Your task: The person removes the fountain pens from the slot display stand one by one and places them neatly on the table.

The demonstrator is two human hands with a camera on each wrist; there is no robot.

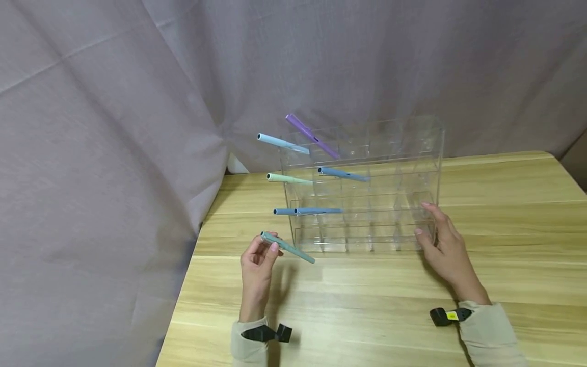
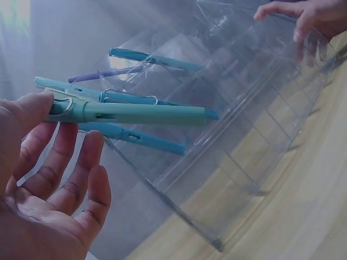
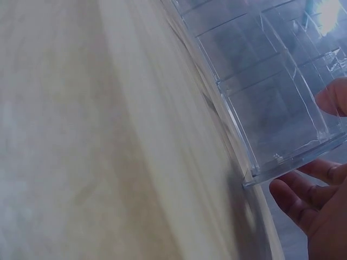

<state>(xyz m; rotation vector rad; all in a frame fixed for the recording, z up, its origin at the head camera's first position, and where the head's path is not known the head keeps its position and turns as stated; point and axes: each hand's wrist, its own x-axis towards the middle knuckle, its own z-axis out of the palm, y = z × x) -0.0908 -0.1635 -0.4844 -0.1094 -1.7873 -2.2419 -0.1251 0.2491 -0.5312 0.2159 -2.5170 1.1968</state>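
A clear, many-compartment pen rack [image 1: 385, 204] stands on the table. My left hand [image 1: 258, 267] pinches a green pen [image 1: 292, 250] between thumb and fingers, just off the rack's lower left corner; its other fingers curl loosely beneath. My right hand [image 1: 447, 255] grips the rack's right side wall, thumb on the inner side and fingers outside in the right wrist view. Several pens lean out of the left compartments: light blue [image 1: 272, 139], purple [image 1: 302, 128], pale green [image 1: 286, 178], blue [image 1: 339, 174], and two blue ones [image 1: 318, 210] in a lower row.
The wooden table [image 1: 367, 306] extends in front of the rack and to its right. A grey cloth [image 1: 114, 178] hangs behind and down the left side. Black wrist straps with small cameras [image 1: 284, 333] sit over both sleeves.
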